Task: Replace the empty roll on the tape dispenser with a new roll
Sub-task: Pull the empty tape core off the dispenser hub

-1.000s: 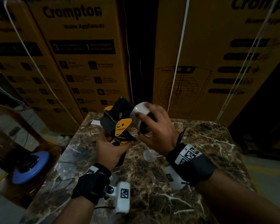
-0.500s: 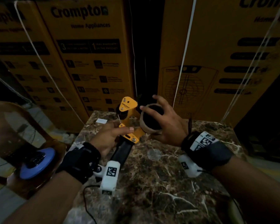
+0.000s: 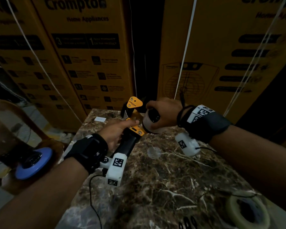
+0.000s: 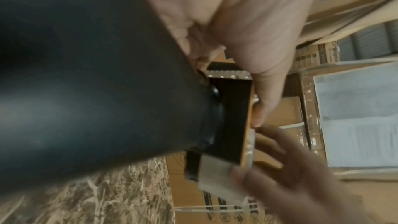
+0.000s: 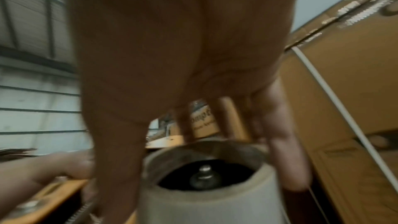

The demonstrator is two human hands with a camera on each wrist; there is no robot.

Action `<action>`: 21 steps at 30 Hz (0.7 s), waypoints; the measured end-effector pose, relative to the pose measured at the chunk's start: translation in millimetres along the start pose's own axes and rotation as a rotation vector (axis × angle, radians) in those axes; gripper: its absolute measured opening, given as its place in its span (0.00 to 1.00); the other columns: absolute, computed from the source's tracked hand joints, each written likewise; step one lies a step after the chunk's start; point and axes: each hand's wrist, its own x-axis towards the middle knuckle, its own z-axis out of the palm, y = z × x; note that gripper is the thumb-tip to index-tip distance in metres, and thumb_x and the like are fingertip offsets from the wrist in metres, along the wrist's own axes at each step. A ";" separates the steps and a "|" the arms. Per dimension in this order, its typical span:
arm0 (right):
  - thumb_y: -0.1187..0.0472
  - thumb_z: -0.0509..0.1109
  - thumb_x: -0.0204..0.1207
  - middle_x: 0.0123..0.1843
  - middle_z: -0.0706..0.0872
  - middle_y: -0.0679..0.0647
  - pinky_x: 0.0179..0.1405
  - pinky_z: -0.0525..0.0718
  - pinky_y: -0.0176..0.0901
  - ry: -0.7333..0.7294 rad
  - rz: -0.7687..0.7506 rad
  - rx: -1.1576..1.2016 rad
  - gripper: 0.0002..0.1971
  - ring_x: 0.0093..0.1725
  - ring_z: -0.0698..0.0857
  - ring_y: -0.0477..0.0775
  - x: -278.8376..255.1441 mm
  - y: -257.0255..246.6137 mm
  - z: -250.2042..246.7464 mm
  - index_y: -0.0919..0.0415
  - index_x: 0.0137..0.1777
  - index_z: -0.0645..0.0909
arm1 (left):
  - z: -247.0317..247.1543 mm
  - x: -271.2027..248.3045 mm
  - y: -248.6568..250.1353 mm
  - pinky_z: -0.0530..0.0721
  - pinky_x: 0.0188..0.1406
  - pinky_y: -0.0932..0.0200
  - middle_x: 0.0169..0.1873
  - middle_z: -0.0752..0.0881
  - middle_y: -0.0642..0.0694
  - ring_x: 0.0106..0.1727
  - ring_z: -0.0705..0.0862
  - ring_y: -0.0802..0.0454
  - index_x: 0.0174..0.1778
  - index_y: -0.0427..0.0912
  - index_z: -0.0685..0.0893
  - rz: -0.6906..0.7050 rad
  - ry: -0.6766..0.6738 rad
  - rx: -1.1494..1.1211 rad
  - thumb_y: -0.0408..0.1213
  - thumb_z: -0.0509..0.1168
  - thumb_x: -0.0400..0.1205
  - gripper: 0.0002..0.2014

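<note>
1. I see my left hand [image 3: 116, 131] wrapped around the tape dispenser [image 3: 132, 129] where its black handle meets the yellow frame, thumb stretched along the yellow plate, fingers curled beneath. The dispenser lies on the marble table [image 3: 155, 179], with its handle pointing back toward me.
2. In the left wrist view the same hand [image 4: 247, 31] grips the yellow edge of the dispenser [image 4: 234, 117], thumb pressed flat against it; the black handle fills most of that picture.
3. My right hand [image 3: 163, 111] is clamped on the empty roll [image 3: 151, 124], fingers spread over its top rim and thumb on its side.
4. The empty roll, a pale cardboard core, sits at the right side of the dispenser's frame, touching the yellow plate. From the right wrist view I look down into the core [image 5: 211, 185] and see a dark hub with a metal knob inside it, so the core is around the hub; how far on I cannot tell.
5. In that view the fingertips of the right hand [image 5: 183, 57] rest on the rim of the core.
6. A new roll [image 3: 248, 212] of tape lies flat at the near right corner of the table, well apart from both hands.
7. Stacked cardboard boxes [image 3: 82, 63] stand behind the table.
8. A blue disc [image 3: 33, 162] sits to the left, off the table.
</note>
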 end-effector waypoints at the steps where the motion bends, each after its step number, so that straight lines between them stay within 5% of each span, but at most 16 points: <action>1: 0.41 0.76 0.65 0.65 0.79 0.55 0.48 0.76 0.45 -0.018 -0.040 0.019 0.36 0.64 0.78 0.58 0.1 2.6 -0.1 0.47 0.72 0.68 | -1.1 0.3 0.0 0.86 0.35 0.55 0.40 0.89 0.35 0.40 0.88 0.40 0.47 0.35 0.87 -0.011 -0.003 -0.004 0.44 0.75 0.72 0.16; 7: 0.55 0.80 0.64 0.75 0.72 0.48 0.57 0.70 0.38 -0.107 -0.267 0.052 0.37 0.71 0.74 0.53 -0.3 13.7 1.3 0.49 0.73 0.70 | -0.3 1.9 -2.4 0.81 0.38 0.56 0.33 0.90 0.44 0.38 0.87 0.46 0.44 0.40 0.88 -0.006 0.016 -0.021 0.43 0.75 0.73 0.11; 11: 0.48 0.78 0.62 0.70 0.77 0.50 0.60 0.82 0.50 -0.044 -0.186 0.049 0.38 0.67 0.78 0.54 -1.7 13.5 0.4 0.47 0.73 0.68 | 0.3 2.5 0.4 0.83 0.28 0.60 0.27 0.89 0.44 0.28 0.88 0.48 0.38 0.40 0.86 -0.032 0.017 -0.034 0.43 0.74 0.74 0.09; 16: 0.54 0.77 0.66 0.76 0.71 0.50 0.64 0.80 0.56 -0.063 -0.303 -0.035 0.34 0.71 0.74 0.58 -5.7 13.9 0.8 0.48 0.73 0.69 | -0.7 5.1 -1.5 0.86 0.46 0.49 0.36 0.91 0.40 0.40 0.89 0.42 0.43 0.37 0.88 0.008 0.049 -0.006 0.44 0.77 0.70 0.14; 18: 0.58 0.76 0.67 0.79 0.66 0.51 0.67 0.77 0.56 -0.076 -0.338 -0.115 0.34 0.74 0.69 0.60 -7.8 13.6 3.6 0.48 0.74 0.68 | -1.7 5.7 -1.9 0.86 0.45 0.51 0.37 0.92 0.41 0.40 0.90 0.43 0.46 0.36 0.89 0.033 0.059 -0.001 0.44 0.77 0.70 0.15; 21: 0.50 0.76 0.66 0.77 0.68 0.52 0.60 0.80 0.49 -0.021 -0.287 -0.084 0.36 0.69 0.74 0.59 -11.0 14.3 7.8 0.47 0.74 0.66 | -2.8 5.5 -2.4 0.86 0.44 0.50 0.36 0.91 0.41 0.38 0.89 0.44 0.44 0.36 0.88 0.033 0.049 0.009 0.44 0.77 0.70 0.15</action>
